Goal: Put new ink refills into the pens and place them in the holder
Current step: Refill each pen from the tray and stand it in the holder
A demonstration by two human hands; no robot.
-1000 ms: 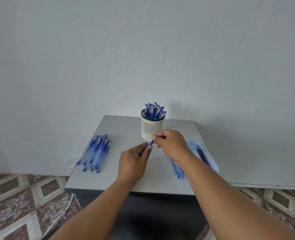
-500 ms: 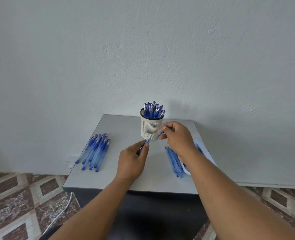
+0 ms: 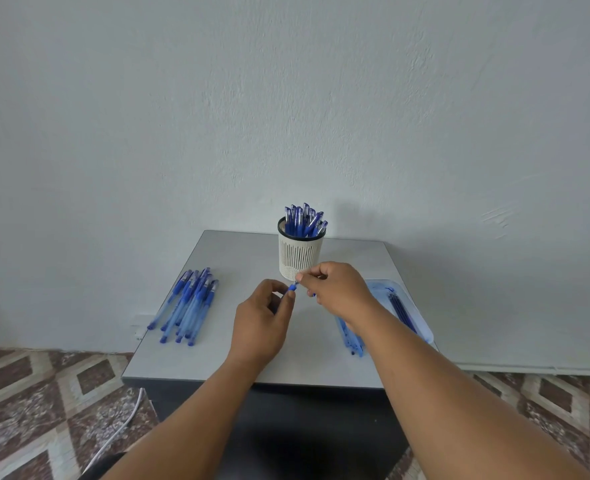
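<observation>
**Both hands pinch one blue pen in front of the holder**

Pale plaster wall fills the upper view, with a small grey table point(image 3: 238, 258) pushed against it and brown diamond-patterned floor tiles point(image 3: 27, 393) on either side. A white cable point(image 3: 120, 427) trails across the floor at 7 o'clock from the table.

On the table's left part, at 9 o'clock from the hands, lies a loose bundle of blue pens point(image 3: 188, 306), side by side, their dark grips toward the wall and the pale barrels toward the person.

Near the middle, the left hand point(image 3: 260, 323) is curled, thumb and forefinger pinching the blue pen point(image 3: 292, 287) at its lower end. The pen shows only as a short blue stub with a small metal tip between the two hands; the rest is hidden. The right hand point(image 3: 338, 292), just at 2 o'clock from the left, is also curled and pinches the pen's upper end with its fingertips.

At 12 o'clock from the hands stands the white slotted holder point(image 3: 300, 254), upright near the wall and packed with blue pens standing on end.

At 3 o'clock, partly under the right forearm, sits a pale blue tray point(image 3: 414, 317) with dark refills point(image 3: 400, 308) in it. Just beside its near-left edge lie more blue pieces point(image 3: 352, 341) on the table; whether they are barrels or refills cannot be told.
</observation>
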